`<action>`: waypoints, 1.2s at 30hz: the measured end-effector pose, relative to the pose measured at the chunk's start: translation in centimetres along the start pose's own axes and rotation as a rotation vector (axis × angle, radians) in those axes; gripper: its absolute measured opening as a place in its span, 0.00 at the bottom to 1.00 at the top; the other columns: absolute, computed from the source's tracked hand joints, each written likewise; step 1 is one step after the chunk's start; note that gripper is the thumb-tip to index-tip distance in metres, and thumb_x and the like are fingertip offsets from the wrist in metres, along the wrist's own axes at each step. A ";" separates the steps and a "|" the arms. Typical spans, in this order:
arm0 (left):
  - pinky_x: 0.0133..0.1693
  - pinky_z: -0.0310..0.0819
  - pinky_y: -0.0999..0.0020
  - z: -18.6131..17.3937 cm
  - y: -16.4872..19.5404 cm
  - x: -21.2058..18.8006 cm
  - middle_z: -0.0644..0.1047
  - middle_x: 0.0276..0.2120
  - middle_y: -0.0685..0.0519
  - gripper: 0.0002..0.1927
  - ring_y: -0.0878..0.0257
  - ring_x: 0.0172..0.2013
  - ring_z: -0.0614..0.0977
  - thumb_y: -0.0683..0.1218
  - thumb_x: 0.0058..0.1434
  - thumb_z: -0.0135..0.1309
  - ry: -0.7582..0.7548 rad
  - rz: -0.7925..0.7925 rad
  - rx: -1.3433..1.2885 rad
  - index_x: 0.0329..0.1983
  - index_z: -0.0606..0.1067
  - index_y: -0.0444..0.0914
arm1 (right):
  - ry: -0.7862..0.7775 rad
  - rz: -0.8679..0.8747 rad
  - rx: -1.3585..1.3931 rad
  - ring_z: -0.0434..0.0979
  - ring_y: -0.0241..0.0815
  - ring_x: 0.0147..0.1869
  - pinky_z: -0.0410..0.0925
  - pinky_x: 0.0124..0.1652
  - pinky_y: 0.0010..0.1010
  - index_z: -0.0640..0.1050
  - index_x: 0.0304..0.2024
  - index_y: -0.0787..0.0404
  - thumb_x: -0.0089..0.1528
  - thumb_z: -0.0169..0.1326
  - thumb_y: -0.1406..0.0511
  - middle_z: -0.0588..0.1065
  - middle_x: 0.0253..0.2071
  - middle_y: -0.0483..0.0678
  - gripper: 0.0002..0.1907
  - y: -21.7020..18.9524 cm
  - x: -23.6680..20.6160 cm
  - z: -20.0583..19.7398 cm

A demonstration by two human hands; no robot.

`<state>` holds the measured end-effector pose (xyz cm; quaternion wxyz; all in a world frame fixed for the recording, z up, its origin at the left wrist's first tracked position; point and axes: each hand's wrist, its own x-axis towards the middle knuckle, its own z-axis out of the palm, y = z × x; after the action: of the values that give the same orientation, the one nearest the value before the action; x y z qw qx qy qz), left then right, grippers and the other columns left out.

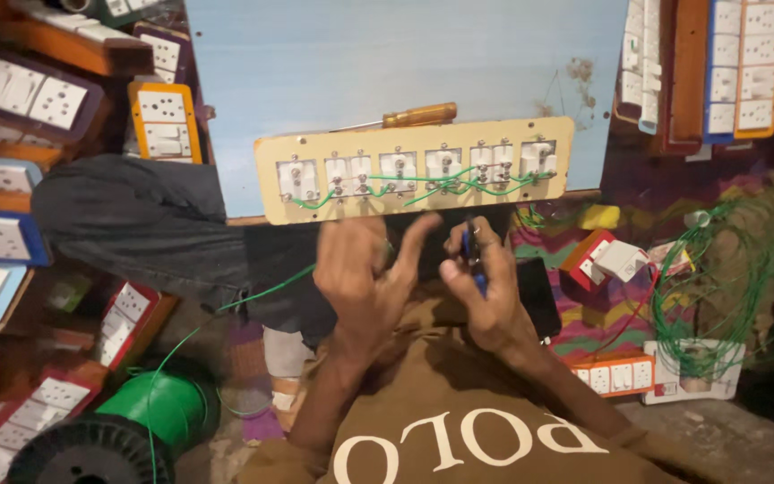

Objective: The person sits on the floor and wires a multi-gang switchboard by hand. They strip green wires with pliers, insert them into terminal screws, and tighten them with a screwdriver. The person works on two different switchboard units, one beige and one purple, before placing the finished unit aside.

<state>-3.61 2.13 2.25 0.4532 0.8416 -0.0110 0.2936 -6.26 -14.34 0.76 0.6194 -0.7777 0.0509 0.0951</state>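
A pale blue board [405,54] fills the top middle, and a long cream panel [414,168] lies along its lower edge, back side up. The panel carries a row of white switch backs with screws, linked by a green wire [423,186] that loops from one to the next. A screwdriver [414,116] with an orange-brown handle rests on the board just above the panel. Finished switchboards [11,90] are stacked to the left and upper right. At the lower left stands a black spool [150,408] wound with green wire; one strand runs up from it toward the hands. A loose coil [718,287] of the same wire lies at the right.

Just below the panel, the left hand [365,273] has its fingers half spread and curled, the green strand passing by them; whether it pinches the strand cannot be told. The right hand [485,278] is closed around a small blue-handled tool [469,251], held upright, its tip near the panel's lower edge. The two hands are close together, nearly touching.
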 end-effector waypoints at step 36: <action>0.40 0.72 0.64 2.8 0.1 3.1 0.78 0.35 0.48 0.24 0.52 0.39 0.77 0.46 0.44 0.72 -0.039 0.182 -0.394 0.35 0.70 0.33 | 0.310 -0.502 -0.625 0.78 0.49 0.49 0.70 0.51 0.36 0.72 0.55 0.64 0.63 0.61 0.65 0.74 0.45 0.54 0.20 -7.2 4.3 -4.3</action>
<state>0.31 0.67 2.72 0.5803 0.7378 -0.1530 0.3091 -0.28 -16.69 7.65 0.3429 -0.9213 -0.0788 -0.1655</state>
